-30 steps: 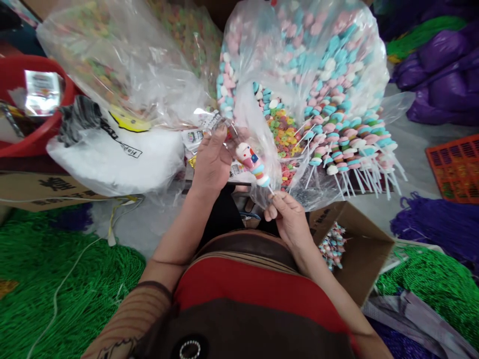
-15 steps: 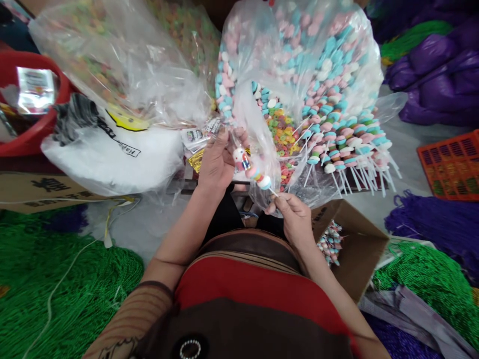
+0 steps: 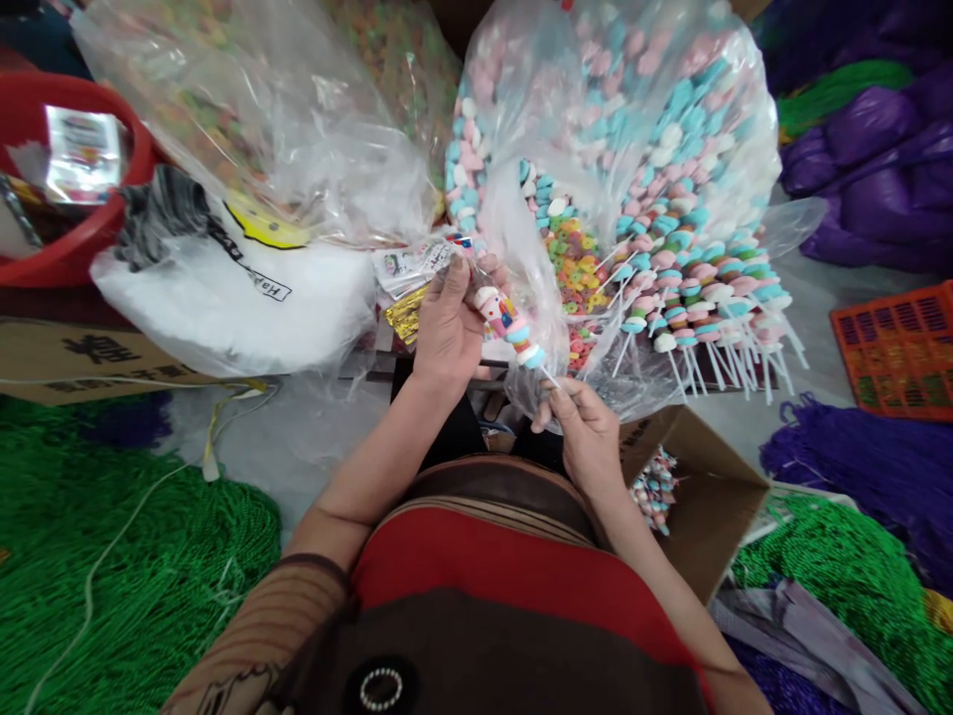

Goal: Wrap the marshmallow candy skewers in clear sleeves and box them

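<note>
A candy skewer [image 3: 527,350] with blue, white and brownish candies on a white stick lies slantwise between my hands. Its upper end sits inside a small clear printed candy wrapper [image 3: 497,310]. My left hand [image 3: 453,323] is closed on the wrapper's top end, fingertips partly hidden. Lower down, my right hand [image 3: 585,422] pinches the stick between thumb and fingers. Close beside my left hand lie a stack of flat printed wrappers [image 3: 409,266] and some gold twist ties [image 3: 406,316].
Many finished candy skewers [image 3: 692,283] lie piled at right, beside ring candies [image 3: 573,260] and a big bag of gummies [image 3: 670,109]. An open carton [image 3: 719,506] holds wrapped skewers near my right forearm. A red bucket [image 3: 138,149] stands far left, an orange crate [image 3: 893,348] far right.
The view has shifted slightly, moving the table things rightward. My left hand and the wrapped end of the skewer appear a little further right and lower; both hands keep their hold.
</note>
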Motion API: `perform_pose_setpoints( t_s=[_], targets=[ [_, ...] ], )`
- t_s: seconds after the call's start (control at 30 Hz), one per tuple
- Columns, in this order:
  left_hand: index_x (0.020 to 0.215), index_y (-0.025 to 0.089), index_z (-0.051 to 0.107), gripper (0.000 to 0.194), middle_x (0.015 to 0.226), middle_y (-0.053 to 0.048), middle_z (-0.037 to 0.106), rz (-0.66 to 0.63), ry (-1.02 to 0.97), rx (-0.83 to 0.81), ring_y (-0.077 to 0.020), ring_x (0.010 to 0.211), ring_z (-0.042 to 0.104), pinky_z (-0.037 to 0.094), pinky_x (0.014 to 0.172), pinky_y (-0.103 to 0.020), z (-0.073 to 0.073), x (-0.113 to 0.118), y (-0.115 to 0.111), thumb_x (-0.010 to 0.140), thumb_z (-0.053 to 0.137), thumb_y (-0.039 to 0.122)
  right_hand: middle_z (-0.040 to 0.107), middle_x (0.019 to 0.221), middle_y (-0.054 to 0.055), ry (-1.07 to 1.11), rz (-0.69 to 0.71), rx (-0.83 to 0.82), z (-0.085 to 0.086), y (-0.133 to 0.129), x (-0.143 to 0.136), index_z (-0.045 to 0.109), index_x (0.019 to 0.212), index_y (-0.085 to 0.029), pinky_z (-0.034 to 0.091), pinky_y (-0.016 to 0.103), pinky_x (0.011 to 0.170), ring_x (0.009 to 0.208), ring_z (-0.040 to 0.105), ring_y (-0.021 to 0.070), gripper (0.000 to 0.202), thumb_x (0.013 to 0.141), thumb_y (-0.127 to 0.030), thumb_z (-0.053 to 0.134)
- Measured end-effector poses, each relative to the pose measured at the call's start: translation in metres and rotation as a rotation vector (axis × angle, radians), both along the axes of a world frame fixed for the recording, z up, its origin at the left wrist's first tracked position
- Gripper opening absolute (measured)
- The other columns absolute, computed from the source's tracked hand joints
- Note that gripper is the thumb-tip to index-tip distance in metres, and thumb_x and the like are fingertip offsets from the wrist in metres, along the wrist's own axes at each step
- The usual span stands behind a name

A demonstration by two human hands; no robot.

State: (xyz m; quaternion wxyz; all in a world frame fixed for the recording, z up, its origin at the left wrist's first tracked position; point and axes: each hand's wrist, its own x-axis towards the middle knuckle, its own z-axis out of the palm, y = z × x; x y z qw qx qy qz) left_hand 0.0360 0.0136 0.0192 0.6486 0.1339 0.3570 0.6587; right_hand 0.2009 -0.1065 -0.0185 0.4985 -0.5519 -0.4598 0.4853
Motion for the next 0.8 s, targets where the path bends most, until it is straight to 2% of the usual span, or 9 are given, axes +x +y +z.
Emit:
perform_pose_setpoints(
  t_s=[0.13, 0.27, 0.37, 0.5, 0.67, 0.8],
  targets=[
    [0.107, 0.029, 0.07, 0.017, 0.096, -0.001, 0.079, 0.03, 0.02, 0.015, -0.0157, 0.092, 0.076, 0.062, 0.083, -0.029, -0.002, 0.005, -0.007, 0.1, 0.057, 0.037, 0.068, 0.064, -0.003, -0.069, -0.112, 0.041, -0.001, 0.0, 0.002, 0.073, 0.081, -0.023, 0.051, 0.029, 0.072, 0.064, 0.063, 0.0133, 0.028, 0.096, -0.046, 0.066],
    [0.097, 0.029, 0.07, 0.012, 0.092, -0.001, 0.078, -0.019, 0.039, 0.021, -0.0193, 0.1, 0.076, 0.063, 0.083, -0.032, -0.002, 0.007, -0.014, 0.096, 0.063, 0.039, 0.062, 0.057, -0.003, 0.035, -0.081, -0.05, -0.002, 0.001, 0.002, 0.073, 0.079, -0.022, 0.051, 0.029, 0.064, 0.056, 0.06, 0.0135, 0.035, 0.097, -0.05, 0.063],
    [0.09, 0.026, 0.069, 0.012, 0.085, -0.001, 0.077, -0.047, 0.032, 0.016, -0.0218, 0.103, 0.076, 0.064, 0.086, -0.036, -0.004, 0.006, -0.013, 0.094, 0.066, 0.037, 0.065, 0.061, -0.002, 0.078, -0.088, -0.048, -0.003, 0.002, 0.002, 0.074, 0.082, -0.022, 0.053, 0.029, 0.067, 0.06, 0.063, 0.014, 0.034, 0.096, -0.051, 0.063],
    [0.088, 0.025, 0.069, 0.014, 0.085, -0.002, 0.076, -0.015, -0.005, -0.014, -0.0216, 0.106, 0.075, 0.063, 0.093, -0.038, -0.008, 0.003, -0.004, 0.097, 0.062, 0.033, 0.073, 0.074, -0.001, 0.088, -0.092, -0.029, -0.004, 0.004, 0.002, 0.079, 0.09, -0.025, 0.056, 0.032, 0.072, 0.069, 0.066, 0.015, 0.022, 0.088, -0.046, 0.074],
    [0.101, 0.023, 0.071, 0.019, 0.095, -0.004, 0.077, -0.026, -0.083, -0.017, -0.0182, 0.106, 0.074, 0.061, 0.095, -0.034, -0.009, 0.007, 0.001, 0.101, 0.057, 0.035, 0.075, 0.076, -0.001, 0.08, -0.114, -0.09, -0.003, 0.007, -0.002, 0.08, 0.092, -0.026, 0.058, 0.031, 0.067, 0.063, 0.066, 0.0131, 0.016, 0.085, -0.04, 0.078],
    [0.097, 0.025, 0.071, 0.023, 0.1, -0.003, 0.078, -0.03, -0.066, -0.047, -0.0146, 0.098, 0.074, 0.061, 0.089, -0.029, -0.008, 0.009, -0.002, 0.103, 0.052, 0.036, 0.074, 0.075, -0.003, -0.052, -0.093, -0.043, 0.006, 0.01, -0.003, 0.076, 0.097, -0.026, 0.057, 0.029, 0.065, 0.06, 0.065, 0.0123, 0.017, 0.089, -0.041, 0.074]
  ],
)
